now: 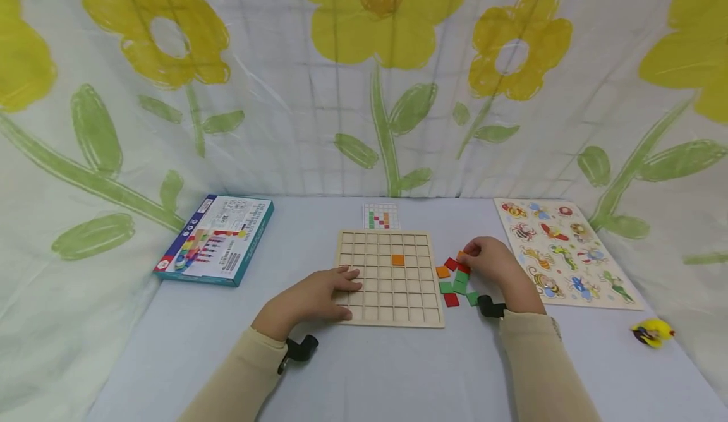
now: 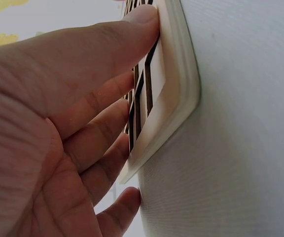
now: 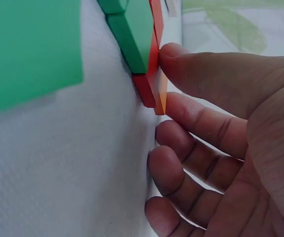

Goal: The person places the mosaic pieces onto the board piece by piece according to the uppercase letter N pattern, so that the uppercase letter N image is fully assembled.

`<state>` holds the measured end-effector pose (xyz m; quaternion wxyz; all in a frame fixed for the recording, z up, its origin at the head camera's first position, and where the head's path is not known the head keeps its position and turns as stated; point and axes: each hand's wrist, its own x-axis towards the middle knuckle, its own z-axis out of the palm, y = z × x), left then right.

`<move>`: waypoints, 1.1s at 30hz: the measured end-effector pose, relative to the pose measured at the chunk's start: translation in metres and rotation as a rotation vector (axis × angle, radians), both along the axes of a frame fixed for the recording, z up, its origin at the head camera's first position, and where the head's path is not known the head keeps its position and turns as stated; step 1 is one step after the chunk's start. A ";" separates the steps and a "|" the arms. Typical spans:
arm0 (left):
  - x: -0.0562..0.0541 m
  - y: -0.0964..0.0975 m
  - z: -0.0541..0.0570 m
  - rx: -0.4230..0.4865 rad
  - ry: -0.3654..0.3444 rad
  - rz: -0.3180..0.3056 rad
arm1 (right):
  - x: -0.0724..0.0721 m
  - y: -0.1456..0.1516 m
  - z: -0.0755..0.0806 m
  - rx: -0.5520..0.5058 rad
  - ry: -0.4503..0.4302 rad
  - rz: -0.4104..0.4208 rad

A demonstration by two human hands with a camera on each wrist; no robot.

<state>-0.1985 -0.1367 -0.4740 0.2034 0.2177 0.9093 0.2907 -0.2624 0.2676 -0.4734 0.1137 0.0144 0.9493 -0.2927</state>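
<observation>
A wooden grid board (image 1: pixel 368 313) lies on the table in front of me. My left hand (image 1: pixel 321 294) rests on its left side with spread, fairly straight fingers; the thumb (image 2: pixel 144 19) touches the frame near a corner. One orange square tile (image 1: pixel 398 260) sits in an upper cell. Off the board's right edge, my right hand (image 1: pixel 493 261) pinches another orange tile (image 3: pixel 162 94) between thumb and index finger. That tile is beside a red tile (image 3: pixel 146 90) and green tiles (image 3: pixel 129 39) in the right wrist view. The fingers partly cover it in the head view.
A small pattern card (image 1: pixel 381 216) with coloured squares lies behind the board. At the left is a boxed toy set (image 1: pixel 218 239). An insect picture board (image 1: pixel 560 251) lies at the right, with a yellow toy (image 1: pixel 652 332) nearer me. A flowered cloth (image 1: pixel 273 125) hangs behind.
</observation>
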 end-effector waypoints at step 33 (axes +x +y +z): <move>-0.001 -0.001 0.001 -0.004 0.012 -0.015 | 0.016 -0.101 0.010 -0.165 0.130 0.199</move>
